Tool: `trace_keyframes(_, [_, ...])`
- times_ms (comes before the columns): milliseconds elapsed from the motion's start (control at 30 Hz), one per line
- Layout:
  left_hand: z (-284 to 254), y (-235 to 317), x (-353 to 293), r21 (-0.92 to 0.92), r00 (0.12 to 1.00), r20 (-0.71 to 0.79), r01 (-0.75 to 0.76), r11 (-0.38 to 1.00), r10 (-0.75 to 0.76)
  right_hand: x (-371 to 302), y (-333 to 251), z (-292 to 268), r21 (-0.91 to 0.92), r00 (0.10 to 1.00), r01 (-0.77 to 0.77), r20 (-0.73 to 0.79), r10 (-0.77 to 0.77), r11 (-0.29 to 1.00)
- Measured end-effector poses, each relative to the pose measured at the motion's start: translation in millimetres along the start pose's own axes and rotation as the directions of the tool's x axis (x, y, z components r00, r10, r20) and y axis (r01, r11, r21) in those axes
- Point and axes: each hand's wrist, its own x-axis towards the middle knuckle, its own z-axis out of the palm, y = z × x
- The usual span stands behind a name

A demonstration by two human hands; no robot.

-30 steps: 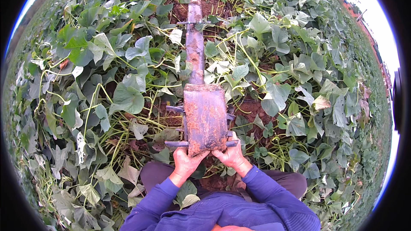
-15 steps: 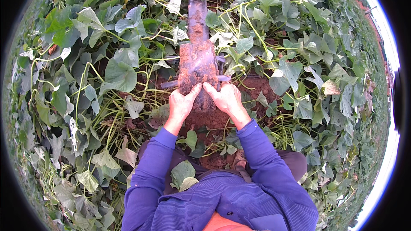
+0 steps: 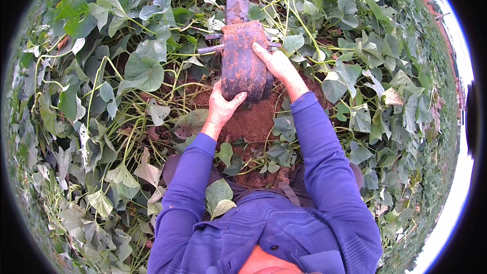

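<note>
A flat black hose (image 3: pixel 237 1), smeared with red soil, runs away from me through the vines. Its near end is a thick folded or rolled bundle (image 3: pixel 244 63), and short grey stub tubes (image 3: pixel 211 49) stick out on both sides. My left hand (image 3: pixel 223 107) grips the bundle's lower left edge, thumb on the near curve. Higher up on the right, my right hand (image 3: pixel 279 66) holds its side with the thumb pressed on the soiled face. The fingers of both hands are largely hidden under or behind the bundle.
Broad green leaves (image 3: pixel 142 81) and pale trailing stems (image 3: pixel 107 119) crowd both sides. Red soil (image 3: pixel 248 128) shows below the bundle. My dark-trousered knees (image 3: pixel 175 168) are bent close by. A pale strip (image 3: pixel 456 172) lies along the far right edge.
The folded bundle has shifted away from me and now shows a rounded near end. My right hand has moved up along its side; my left stays low, slightly to the right.
</note>
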Motion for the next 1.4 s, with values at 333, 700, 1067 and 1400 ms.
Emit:
trace_keyframes(333, [21.9, 14.9, 6.4, -0.110, 0.998, -0.028, 0.049, 0.993, -0.053, -34.1, 18.8, 23.1, 0.081, 0.937, -0.034, -0.343, 0.060, 0.996])
trace_keyframes(700, [27.2, 11.3, 2.5, -0.127, 0.993, -0.111, 0.034, 0.991, -0.049, -65.0, 67.3, 115.5, 0.475, 0.873, 0.312, -0.485, -0.051, 0.823])
trace_keyframes(1067, [20.7, 10.5, 4.3, 0.128, 0.985, -0.121, -0.109, 0.986, 0.125, -62.6, 73.3, 91.7, 0.287, 0.862, 0.416, -0.426, -0.274, 0.863])
trace_keyframes(1400, [15.3, -15.4, 16.3, -0.161, 0.991, -0.101, -0.101, 0.982, 0.086, -48.6, 77.6, 95.3, 0.250, 0.811, 0.520, -0.444, -0.380, 0.817])
